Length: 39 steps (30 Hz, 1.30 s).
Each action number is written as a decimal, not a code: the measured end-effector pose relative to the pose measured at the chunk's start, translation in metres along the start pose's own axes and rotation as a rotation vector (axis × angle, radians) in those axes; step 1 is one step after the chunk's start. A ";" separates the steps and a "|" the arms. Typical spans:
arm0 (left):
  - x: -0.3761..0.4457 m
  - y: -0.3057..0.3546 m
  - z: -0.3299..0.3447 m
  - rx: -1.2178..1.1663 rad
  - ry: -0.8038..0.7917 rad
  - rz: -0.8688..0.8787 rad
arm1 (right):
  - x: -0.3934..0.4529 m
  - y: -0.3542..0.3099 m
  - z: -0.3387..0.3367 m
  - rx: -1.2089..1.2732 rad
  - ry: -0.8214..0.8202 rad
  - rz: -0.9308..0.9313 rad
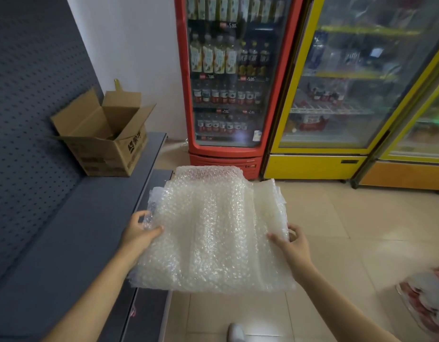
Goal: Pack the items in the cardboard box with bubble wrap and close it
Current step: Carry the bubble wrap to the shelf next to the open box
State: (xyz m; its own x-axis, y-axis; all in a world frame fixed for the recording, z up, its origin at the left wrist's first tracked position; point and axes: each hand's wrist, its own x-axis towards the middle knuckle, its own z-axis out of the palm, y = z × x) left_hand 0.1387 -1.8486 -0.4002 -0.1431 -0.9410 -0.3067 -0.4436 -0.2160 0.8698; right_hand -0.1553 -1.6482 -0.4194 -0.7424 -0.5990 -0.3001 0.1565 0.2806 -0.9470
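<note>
One cardboard box [107, 137] sits on the dark shelf [65, 243] at far left, upright, all four flaps open; its contents cannot be made out. Well apart from it, nearer the camera, the left hand [139, 230] pinches the left edge of one folded stack of bubble wrap [213, 233], thumb on top, fingers curled underneath. The wrap is held roughly flat above the shelf edge and tiled floor [337, 230], long axis running away from the person toward one red drinks fridge [228, 82]. The right hand [293, 245] grips the right edge, thumb on top, fingers partly spread. Yellow-framed fridges [349, 95] stand at right.
</note>
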 end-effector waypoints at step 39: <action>0.056 -0.087 -0.156 -0.378 0.909 -0.641 | 0.172 -0.096 0.502 -0.628 -1.215 -0.210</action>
State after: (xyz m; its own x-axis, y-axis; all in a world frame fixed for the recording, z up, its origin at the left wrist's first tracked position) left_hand 0.3071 -1.9232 -0.4334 0.7633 -0.4387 -0.4742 0.1077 -0.6374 0.7630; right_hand 0.0287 -2.1547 -0.4371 0.3632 -0.8519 -0.3772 -0.4438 0.1978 -0.8740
